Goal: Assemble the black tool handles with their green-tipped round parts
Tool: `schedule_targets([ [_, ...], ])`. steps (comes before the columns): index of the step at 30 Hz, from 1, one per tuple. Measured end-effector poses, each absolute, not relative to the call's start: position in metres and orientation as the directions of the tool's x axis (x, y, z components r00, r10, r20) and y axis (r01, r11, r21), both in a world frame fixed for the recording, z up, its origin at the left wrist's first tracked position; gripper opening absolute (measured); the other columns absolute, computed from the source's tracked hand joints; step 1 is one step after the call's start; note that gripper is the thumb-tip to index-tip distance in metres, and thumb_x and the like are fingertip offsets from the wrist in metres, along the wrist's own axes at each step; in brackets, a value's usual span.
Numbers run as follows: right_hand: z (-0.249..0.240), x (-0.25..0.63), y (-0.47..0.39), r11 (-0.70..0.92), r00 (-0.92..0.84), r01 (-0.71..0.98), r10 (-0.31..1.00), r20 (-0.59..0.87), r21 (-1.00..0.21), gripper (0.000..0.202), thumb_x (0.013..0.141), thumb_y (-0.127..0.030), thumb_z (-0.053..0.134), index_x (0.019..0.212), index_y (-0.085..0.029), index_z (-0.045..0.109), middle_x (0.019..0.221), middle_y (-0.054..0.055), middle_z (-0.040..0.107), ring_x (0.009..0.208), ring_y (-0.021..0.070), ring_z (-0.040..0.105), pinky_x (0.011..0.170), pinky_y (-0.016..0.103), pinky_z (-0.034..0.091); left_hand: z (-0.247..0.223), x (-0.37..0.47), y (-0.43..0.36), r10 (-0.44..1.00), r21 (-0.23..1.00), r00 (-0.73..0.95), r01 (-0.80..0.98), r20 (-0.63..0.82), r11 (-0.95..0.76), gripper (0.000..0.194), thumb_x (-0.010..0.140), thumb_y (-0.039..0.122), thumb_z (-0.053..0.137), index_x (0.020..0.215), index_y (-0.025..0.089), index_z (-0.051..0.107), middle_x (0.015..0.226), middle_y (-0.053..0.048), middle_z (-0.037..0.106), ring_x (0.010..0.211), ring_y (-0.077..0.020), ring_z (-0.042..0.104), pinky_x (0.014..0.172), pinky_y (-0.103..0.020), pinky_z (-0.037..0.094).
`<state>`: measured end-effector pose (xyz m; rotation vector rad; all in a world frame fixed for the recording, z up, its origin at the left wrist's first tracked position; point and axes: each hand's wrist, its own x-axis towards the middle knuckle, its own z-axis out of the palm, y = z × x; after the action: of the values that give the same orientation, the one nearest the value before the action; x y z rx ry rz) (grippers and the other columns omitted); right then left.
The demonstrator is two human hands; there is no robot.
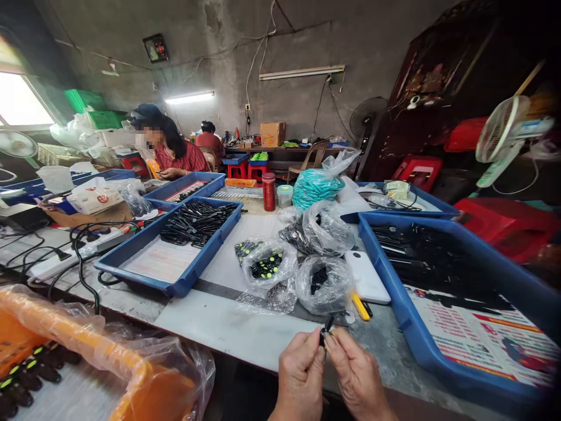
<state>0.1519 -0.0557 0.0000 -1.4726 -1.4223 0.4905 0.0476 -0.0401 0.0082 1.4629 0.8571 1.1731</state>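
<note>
Fingertips of left hand [300,371] and right hand [358,374] pinch a black part [328,323] near the closest bag [340,294], its long axis slanting bagward.

Two bare hands are showing by the near edge of the tabletop [385,327], both without gloves. The left hand [302,374] is showing a broad, rounded back, a thick thumb and stout fingers with blunt, rounded tips. The right hand [357,374] is looking much the same in build, its back widening from the wrist toward the knuckles. Fine creases are crossing the finger joints of both. The wrists are appearing bare and sturdy down to the picture's lower border. The nails are appearing too small for their shape to be made out.
</note>
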Motion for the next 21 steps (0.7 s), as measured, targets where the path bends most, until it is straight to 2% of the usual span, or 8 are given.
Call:
schedule_targets([
  [4,0.003,0.150,-0.051,0.084,0.227,0.396,0.956,0.186,-0.914,0.037,0.086,-0.045,0.036,0.061,-0.019,0.045,0.052,-0.004,0.041,0.050,0.0136,0.041,0.045,0.021,0.032,0.007,0.045,-0.036,0.966,0.990,0.252,-0.142,0.058,-0.022,0.029,0.076,0.037,0.053,0.095,0.019,0.066,0.071,-0.002,0.051,0.044,-0.0063,0.040,0.038,-0.019,0.032],
  [7,0.008,0.152,-0.050,0.071,0.217,0.360,0.963,0.157,-0.930,0.039,0.086,-0.047,0.036,0.062,-0.018,0.047,0.053,-0.003,0.043,0.050,0.0139,0.041,0.045,0.021,0.031,0.012,0.043,-0.031,0.948,0.957,0.296,-0.219,-0.121,0.190,0.039,0.072,0.044,0.057,0.098,0.015,0.064,0.053,0.003,0.045,0.034,-0.0034,0.032,0.033,-0.017,0.024],
  [10,0.008,0.153,-0.055,0.061,0.218,0.388,0.963,0.156,-0.919,0.037,0.084,-0.047,0.039,0.061,-0.019,0.048,0.051,-0.003,0.043,0.048,0.0136,0.042,0.045,0.020,0.031,0.019,0.042,-0.028,0.928,0.889,0.286,-0.319,-0.240,0.328,0.040,0.068,0.044,0.061,0.093,0.013,0.063,0.049,0.005,0.045,0.034,-0.0041,0.035,0.034,-0.016,0.027],
  [13,0.002,0.151,-0.064,0.063,0.208,0.412,0.965,0.161,-0.909,0.037,0.083,-0.047,0.040,0.060,-0.019,0.049,0.051,-0.003,0.043,0.047,0.0135,0.041,0.045,0.020,0.031,0.026,0.042,-0.027,0.934,0.810,0.221,-0.468,-0.281,0.354,0.034,0.061,0.039,0.069,0.083,0.014,0.063,0.064,0.002,0.052,0.041,-0.0053,0.045,0.040,-0.018,0.035],
  [17,-0.002,0.142,-0.070,0.095,0.121,0.427,0.979,0.161,-0.899,0.038,0.084,-0.047,0.040,0.060,-0.019,0.051,0.051,-0.003,0.043,0.048,0.0134,0.040,0.045,0.020,0.032,0.029,0.043,-0.026,0.929,0.728,0.189,-0.579,-0.319,0.368,0.028,0.060,0.034,0.071,0.076,0.013,0.061,0.063,0.001,0.052,0.050,-0.0081,0.051,0.047,-0.018,0.038],
  [21,-0.006,0.134,-0.068,0.098,0.034,0.379,0.992,0.119,-0.920,0.039,0.084,-0.047,0.038,0.061,-0.018,0.051,0.054,-0.002,0.045,0.050,0.0133,0.039,0.046,0.021,0.031,0.029,0.045,-0.029,0.923,0.691,0.211,-0.614,-0.321,0.380,0.025,0.064,0.033,0.069,0.075,0.013,0.059,0.064,0.000,0.052,0.055,-0.0090,0.052,0.050,-0.017,0.037],
])
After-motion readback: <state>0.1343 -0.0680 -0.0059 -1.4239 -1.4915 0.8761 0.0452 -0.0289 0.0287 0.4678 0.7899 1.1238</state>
